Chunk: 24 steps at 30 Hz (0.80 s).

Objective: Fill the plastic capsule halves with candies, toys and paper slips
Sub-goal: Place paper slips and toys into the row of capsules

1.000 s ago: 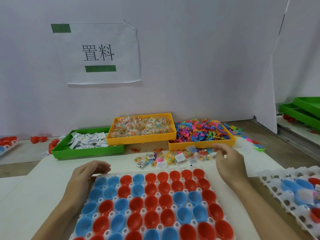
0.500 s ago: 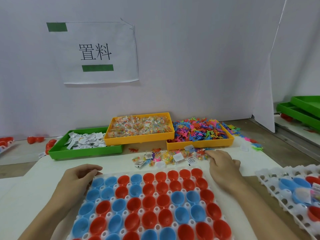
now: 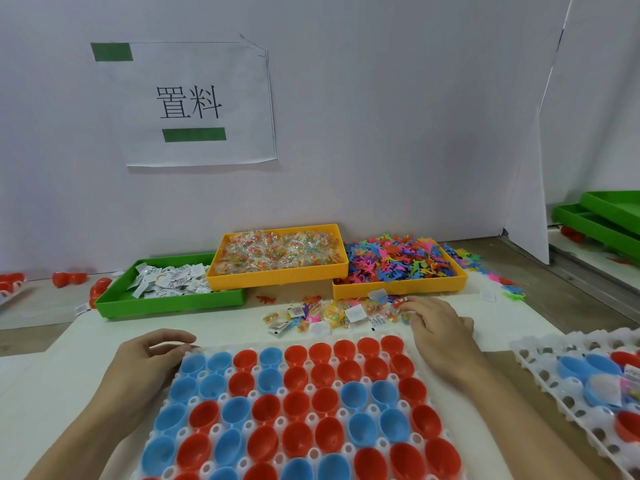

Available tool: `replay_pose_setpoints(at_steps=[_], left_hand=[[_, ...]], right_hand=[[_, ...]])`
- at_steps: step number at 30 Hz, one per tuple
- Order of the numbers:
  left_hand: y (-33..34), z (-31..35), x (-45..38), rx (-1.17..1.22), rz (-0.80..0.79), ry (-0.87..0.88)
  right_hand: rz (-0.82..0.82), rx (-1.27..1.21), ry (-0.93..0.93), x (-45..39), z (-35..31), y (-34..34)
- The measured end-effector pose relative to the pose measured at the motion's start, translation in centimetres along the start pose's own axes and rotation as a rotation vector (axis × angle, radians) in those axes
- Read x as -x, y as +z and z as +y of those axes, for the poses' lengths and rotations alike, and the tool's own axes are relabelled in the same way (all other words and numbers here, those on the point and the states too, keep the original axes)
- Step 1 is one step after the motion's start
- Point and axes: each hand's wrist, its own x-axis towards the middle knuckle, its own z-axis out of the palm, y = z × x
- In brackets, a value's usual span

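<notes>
A white holder tray [image 3: 414,405] in front of me carries several empty red and blue capsule halves [image 3: 298,407]. My left hand [image 3: 149,362] rests at the tray's far left corner, fingers loosely curled and touching its edge. My right hand [image 3: 440,327] lies palm down beyond the tray's far right corner, its fingertips on a loose pile of candies, toys and paper slips [image 3: 332,315]. Behind stand a green tray of paper slips [image 3: 166,289], a yellow tray of candy packets [image 3: 277,258] and a yellow tray of coloured toys [image 3: 398,268].
A second white holder [image 3: 540,372] with a few filled capsule halves sits at the right edge. Loose red halves [image 3: 69,278] lie at the far left. Green trays [image 3: 602,220] are stacked far right behind a white partition. A labelled paper sheet [image 3: 190,102] hangs on the wall.
My right hand has come down from a raised position onto the loose pile. My left hand has shifted slightly along the tray's corner.
</notes>
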Motion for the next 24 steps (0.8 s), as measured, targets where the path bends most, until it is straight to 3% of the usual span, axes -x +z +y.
replay_pose_setpoints(at_steps=[15,24], left_hand=[[1.3,0.9,1.6,0.109,0.132,0.012],[2.7,1.5,0.9,0.094,0.189,0.045]], right_hand=[[-0.044,0.018,0.012,0.3,-0.4,-0.2],[0.075,-0.059,0.026,0.5,-0.7,-0.6]])
